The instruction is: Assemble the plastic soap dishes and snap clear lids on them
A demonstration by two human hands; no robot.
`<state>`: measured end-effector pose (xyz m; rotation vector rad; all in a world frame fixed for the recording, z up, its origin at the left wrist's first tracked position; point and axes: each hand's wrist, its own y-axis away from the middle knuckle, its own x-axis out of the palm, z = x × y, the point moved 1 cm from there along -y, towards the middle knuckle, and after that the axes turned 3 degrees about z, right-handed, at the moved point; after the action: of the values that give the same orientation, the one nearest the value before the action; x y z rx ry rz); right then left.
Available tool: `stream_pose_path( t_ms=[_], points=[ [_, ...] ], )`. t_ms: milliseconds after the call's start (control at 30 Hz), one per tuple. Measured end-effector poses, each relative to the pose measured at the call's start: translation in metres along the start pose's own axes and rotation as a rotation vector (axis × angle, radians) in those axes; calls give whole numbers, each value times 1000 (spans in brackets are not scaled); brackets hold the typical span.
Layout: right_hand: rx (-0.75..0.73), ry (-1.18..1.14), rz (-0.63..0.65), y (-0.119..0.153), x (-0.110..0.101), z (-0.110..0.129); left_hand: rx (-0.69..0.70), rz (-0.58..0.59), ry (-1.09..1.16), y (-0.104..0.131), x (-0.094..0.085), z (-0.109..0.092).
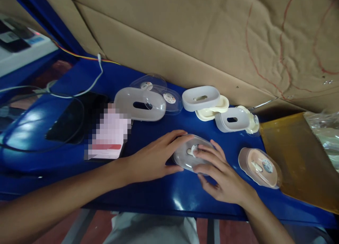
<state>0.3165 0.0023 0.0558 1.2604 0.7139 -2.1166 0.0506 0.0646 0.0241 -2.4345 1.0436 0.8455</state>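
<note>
An oval grey container under a clear lid lies on the blue table between my hands. My left hand grips its left end, with fingers along the far rim and the thumb at the near side. My right hand wraps the right end, its fingers across the lid beside a round sticker. Part of the right end is hidden under those fingers. To the right sits a pink oval container with a clear lid and a round sticker.
Behind are a large whitish oval piece, clear lids, grey oval rings and cream pieces. A phone and cables lie left. An amber box stands right, and brown paper covers the wall.
</note>
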Motion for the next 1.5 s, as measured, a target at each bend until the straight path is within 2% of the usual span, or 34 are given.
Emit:
stream_pose_path(
  t_ms=[200,467,733,933,1200,1333,1400,1500],
  points=[
    [0,-7,6,-1,0,-2,-6,15,-13,-1,0,-1],
    [-6,306,40,-4,10,-1,-14,18,24,-1,2,2],
    [-58,297,46,-1,4,1,12,34,49,2,4,2],
    [-70,310,57,-2,7,1,-3,55,57,3,5,0],
    [-64,343,19,-4,14,-2,5,39,26,1,0,0],
    [-43,337,33,-4,13,-4,29,68,-14,2,-5,-2],
    [11,342,28,-4,6,-5,56,47,-79,2,-10,-4],
    [127,366,-7,1,-12,-9,103,-83,-292,0,-17,-5]
  ],
)
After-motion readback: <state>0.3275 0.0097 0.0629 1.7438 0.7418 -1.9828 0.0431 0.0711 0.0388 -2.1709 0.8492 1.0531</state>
